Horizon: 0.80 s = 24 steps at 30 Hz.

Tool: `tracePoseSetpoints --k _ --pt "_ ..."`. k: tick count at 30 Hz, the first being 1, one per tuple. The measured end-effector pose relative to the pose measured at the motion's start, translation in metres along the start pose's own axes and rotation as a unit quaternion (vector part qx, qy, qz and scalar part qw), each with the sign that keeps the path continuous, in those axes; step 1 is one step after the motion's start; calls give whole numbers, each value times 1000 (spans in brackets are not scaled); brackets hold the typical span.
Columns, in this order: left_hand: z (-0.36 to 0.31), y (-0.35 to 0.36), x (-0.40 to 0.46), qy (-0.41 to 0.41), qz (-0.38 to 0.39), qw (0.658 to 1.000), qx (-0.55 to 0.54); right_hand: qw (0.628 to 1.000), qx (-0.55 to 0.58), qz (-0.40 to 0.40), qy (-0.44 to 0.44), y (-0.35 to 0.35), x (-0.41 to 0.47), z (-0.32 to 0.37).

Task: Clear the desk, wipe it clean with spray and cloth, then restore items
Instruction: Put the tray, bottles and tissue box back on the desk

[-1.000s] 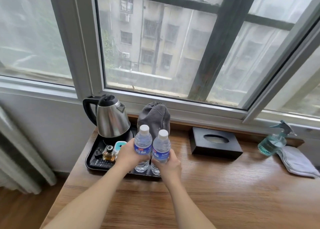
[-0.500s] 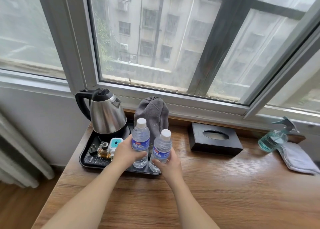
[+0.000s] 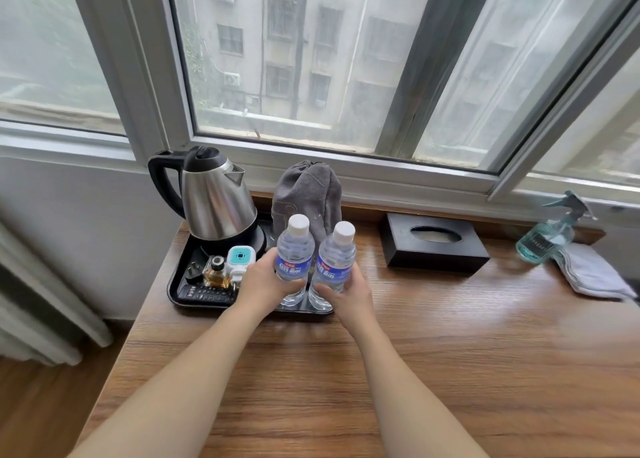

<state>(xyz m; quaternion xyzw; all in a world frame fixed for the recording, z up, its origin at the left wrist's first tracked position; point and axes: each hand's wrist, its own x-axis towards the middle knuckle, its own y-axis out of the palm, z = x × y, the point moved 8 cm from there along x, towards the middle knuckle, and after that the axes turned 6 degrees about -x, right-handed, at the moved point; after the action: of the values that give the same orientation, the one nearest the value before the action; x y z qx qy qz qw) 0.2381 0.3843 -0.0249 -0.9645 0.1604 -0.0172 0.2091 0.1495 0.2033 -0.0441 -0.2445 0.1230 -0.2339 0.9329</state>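
Observation:
Two small water bottles with white caps and blue labels stand upright side by side at the right end of a black tray (image 3: 180, 296) on the wooden desk (image 3: 450, 353). My left hand (image 3: 261, 284) grips the left water bottle (image 3: 294, 249). My right hand (image 3: 349, 293) grips the right water bottle (image 3: 336, 255). The bottle bases rest on or just above the tray. A teal spray bottle (image 3: 549, 237) and a folded white cloth (image 3: 588, 272) lie at the desk's far right.
The tray also holds a steel kettle (image 3: 216, 197), a small perfume bottle (image 3: 216, 274), a white and teal plug (image 3: 240, 261) and a remote (image 3: 204, 293). A grey pouch (image 3: 306, 194) stands behind the bottles. A black tissue box (image 3: 434, 244) sits by the window sill.
Both hands have lowered the two bottles onto the right end of the tray. The right bottle, tilted half a second ago, now stands nearly upright. The view has dipped and shifted.

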Motion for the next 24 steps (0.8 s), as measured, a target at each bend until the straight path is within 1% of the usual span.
tracePoseSetpoints --k 5,9,14,20,24 --pt "8 3 -3 7 -16 999 -37 1000 -2 -10 -23 1 0 -3" --pt "9 5 -6 22 -25 997 -69 998 25 -38 -46 5 0 -11" --pt "18 11 -12 61 -63 990 -109 991 48 -82 -94 8 -1 -19" --pt "29 19 -14 112 -96 978 -145 982 70 -95 -151 11 1 -25" --pt "33 21 -11 145 -101 972 -158 973 94 -107 -181 17 6 -31"
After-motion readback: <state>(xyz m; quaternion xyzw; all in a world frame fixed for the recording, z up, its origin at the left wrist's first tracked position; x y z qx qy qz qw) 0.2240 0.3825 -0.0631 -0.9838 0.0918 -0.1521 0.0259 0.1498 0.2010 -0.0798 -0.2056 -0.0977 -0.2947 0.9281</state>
